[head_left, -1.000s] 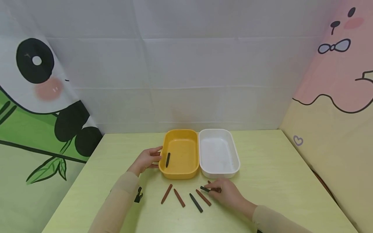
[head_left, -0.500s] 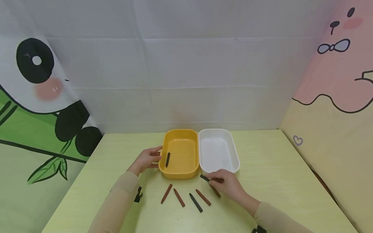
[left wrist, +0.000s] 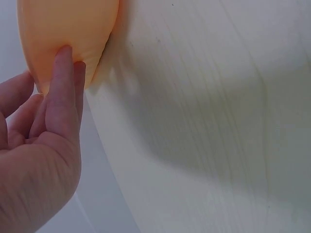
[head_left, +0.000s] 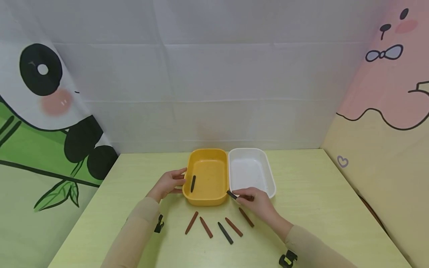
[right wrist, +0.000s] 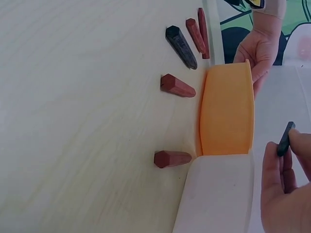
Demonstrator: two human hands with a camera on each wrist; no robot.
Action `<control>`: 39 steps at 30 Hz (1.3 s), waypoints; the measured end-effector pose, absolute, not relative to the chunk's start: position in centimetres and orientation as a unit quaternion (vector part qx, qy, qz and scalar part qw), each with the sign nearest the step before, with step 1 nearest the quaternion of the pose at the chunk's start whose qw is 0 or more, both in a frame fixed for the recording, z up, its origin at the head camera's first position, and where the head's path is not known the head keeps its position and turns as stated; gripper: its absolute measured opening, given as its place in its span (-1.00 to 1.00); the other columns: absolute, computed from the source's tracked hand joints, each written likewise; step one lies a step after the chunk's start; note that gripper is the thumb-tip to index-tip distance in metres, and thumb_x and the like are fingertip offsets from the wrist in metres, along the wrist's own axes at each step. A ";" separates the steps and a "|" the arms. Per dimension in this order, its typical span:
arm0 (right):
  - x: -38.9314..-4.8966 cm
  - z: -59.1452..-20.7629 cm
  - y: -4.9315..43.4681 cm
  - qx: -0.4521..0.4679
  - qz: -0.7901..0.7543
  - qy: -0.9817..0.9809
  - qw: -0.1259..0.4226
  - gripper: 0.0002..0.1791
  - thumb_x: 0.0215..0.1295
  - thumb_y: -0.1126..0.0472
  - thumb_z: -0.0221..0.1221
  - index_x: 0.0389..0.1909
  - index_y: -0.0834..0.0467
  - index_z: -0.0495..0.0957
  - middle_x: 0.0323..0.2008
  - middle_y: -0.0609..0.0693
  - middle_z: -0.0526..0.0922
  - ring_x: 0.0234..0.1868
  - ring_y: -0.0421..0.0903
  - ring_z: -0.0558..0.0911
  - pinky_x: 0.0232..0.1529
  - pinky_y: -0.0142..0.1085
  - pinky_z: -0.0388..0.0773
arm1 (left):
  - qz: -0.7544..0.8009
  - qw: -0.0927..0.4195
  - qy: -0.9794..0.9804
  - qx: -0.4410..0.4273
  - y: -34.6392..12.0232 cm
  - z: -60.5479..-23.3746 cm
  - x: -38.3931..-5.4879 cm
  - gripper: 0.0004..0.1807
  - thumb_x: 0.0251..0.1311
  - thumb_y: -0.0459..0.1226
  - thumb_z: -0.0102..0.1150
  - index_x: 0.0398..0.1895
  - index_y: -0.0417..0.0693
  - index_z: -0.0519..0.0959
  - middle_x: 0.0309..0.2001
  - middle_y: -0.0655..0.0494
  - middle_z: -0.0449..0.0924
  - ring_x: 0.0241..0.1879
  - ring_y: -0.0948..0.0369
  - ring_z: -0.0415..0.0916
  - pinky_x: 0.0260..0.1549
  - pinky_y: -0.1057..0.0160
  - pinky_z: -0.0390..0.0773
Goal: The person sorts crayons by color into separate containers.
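Between thumb and fingers, my right hand [head_left: 256,201] pinches a black crayon [head_left: 231,194] over the front corner where the two trays meet. The right wrist view shows that crayon [right wrist: 285,140] above rim height. My left hand [head_left: 167,184] touches the left side of the yellow tray [head_left: 214,178], its fingers fairly straight against the wall, as the left wrist view also shows. Inside that tray lies another black crayon [head_left: 193,184]. On the table in front are a black crayon [head_left: 225,233] and several reddish-brown crayons [head_left: 246,217].
Right beside the yellow tray stands a white tray [head_left: 251,171], its front edge partly behind my right hand. Both sit on a pale yellow-green table [head_left: 301,193]. A white cloth wall [head_left: 214,74] rises behind, with cartoon-printed cloths at the sides.
My right hand has lifted the black crayon from the table and moved it up and slightly left towards the trays, uncovering a brown crayon. The left hand stays in place.
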State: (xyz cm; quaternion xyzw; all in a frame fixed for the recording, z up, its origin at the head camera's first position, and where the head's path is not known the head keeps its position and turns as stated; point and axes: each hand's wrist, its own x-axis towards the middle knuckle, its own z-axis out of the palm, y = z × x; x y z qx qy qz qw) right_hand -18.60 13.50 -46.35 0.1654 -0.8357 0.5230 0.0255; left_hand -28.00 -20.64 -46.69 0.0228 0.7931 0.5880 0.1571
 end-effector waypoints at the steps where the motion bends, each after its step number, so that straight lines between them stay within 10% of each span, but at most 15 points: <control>1: -18.8 -46.4 13.3 0.161 0.530 -0.832 0.021 -0.77 0.24 0.31 0.34 -0.08 0.16 0.74 -0.20 0.01 0.70 -0.30 -0.18 0.60 -0.30 -0.41 0.61 | 0.588 0.157 0.793 0.022 -20.7 -46.7 -28.0 -0.39 0.42 -0.42 0.05 0.50 -0.15 0.20 0.34 -0.39 0.29 0.22 -0.19 0.41 -0.10 0.01 0.66; 39: -23.8 -44.6 6.0 0.051 0.683 -0.728 -0.024 -0.73 0.33 0.38 0.24 0.03 0.33 0.66 -0.30 0.06 0.65 -0.34 -0.09 0.63 -0.23 -0.33 0.66 | 0.591 0.157 0.791 0.015 -20.6 -46.6 -28.0 -0.39 0.42 -0.43 0.05 0.50 -0.16 0.20 0.34 -0.39 0.29 0.21 -0.18 0.43 -0.11 0.03 0.66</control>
